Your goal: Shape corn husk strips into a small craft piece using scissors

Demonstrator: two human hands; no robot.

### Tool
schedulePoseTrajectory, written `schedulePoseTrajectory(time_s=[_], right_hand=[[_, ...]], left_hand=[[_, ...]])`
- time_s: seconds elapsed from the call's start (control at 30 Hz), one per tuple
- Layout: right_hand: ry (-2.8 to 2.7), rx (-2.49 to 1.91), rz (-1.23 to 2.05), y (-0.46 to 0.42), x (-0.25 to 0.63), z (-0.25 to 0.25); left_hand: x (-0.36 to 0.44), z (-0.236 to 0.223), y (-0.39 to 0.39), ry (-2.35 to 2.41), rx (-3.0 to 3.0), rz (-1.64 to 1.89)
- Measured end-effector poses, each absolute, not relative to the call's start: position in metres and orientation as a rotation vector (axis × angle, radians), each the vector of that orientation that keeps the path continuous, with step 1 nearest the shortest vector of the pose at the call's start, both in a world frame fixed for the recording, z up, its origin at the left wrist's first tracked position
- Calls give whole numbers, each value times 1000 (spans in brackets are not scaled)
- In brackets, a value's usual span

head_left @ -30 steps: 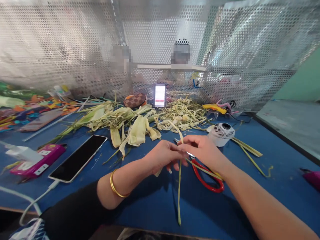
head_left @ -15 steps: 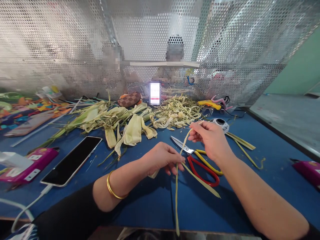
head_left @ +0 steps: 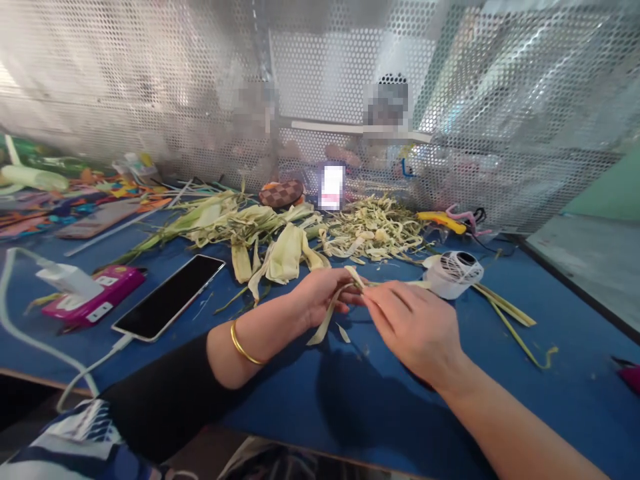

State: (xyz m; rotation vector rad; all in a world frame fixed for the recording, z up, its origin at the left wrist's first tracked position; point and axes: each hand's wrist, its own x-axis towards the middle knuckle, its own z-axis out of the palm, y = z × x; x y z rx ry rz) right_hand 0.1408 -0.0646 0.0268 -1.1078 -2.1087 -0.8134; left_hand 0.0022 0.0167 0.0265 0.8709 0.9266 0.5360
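Pale corn husk strips [head_left: 327,321] are pinched between my two hands above the blue table. My left hand [head_left: 320,297], with a gold bangle on its wrist, has its fingers closed around the strips, palm partly turned up. From the right, my right hand [head_left: 415,327] meets it, thumb and fingers pressed together on the same strips; its back hides the fingertips. One strip end hangs below the left fingers, and another tip [head_left: 343,333] shows beside it. Just beyond my right hand lies a white roll-like object with dark markings [head_left: 453,275]. The scissors are out of sight.
Behind my hands lie broad corn husks [head_left: 285,257] and a heap of shredded husk [head_left: 380,230]. A charging phone [head_left: 170,297] and purple power strip [head_left: 95,297] are at left. Long stalks [head_left: 510,307] lie at right. A perforated screen [head_left: 320,80] rises behind; people are beyond it.
My right hand has come down and toward my left hand, now over where the scissors showed. The long hanging strip has left view. My view has shifted left.
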Motion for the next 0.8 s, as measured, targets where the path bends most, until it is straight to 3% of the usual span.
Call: schedulePoseTrajectory(time_s=[0.13,0.43,0.67,0.8], right_hand=[[-2206,-1213,-951,-62,131,11],[-2259,-1553,-222,-57,126,-14],[-2288,-1098,-842,-58,125,0],[-2435,-942,-944,-57,123,4]], left_hand=[[1,28,19,870,691,688],[0,31,18,845,509,796],[1,34,15,842,556,846],[8,27,6,791,579,776]])
